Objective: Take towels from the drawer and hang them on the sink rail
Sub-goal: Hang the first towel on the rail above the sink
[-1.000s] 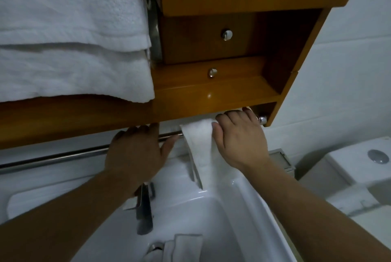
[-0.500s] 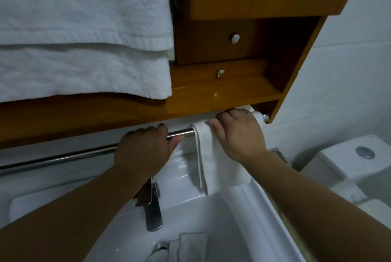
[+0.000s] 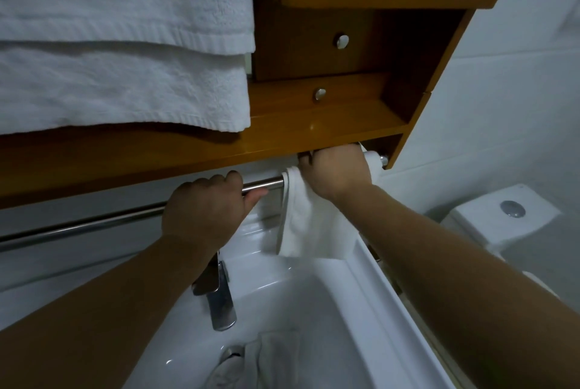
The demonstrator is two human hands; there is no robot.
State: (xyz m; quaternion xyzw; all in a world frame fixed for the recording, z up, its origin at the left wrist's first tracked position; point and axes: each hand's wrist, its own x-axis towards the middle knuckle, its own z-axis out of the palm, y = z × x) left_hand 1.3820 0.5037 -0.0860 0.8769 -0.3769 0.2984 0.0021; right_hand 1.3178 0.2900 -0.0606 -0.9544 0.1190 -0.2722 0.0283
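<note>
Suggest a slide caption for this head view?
Right hand settles a small white towel over the rail; left hand grips it.

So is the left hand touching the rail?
Touching. The head view shows the left hand wrapped round the rail, fingers over the top and thumb beneath, beside the hanging towel.

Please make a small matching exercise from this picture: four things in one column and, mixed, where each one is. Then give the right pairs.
1. small towel
2. left hand
3. crumpled cloth
4. big towels

a. lying in the sink basin
b. gripping the bare rail
c. draped over the rail's right end
d. hanging at upper left

Pairs: 1-c, 2-b, 3-a, 4-d
</note>
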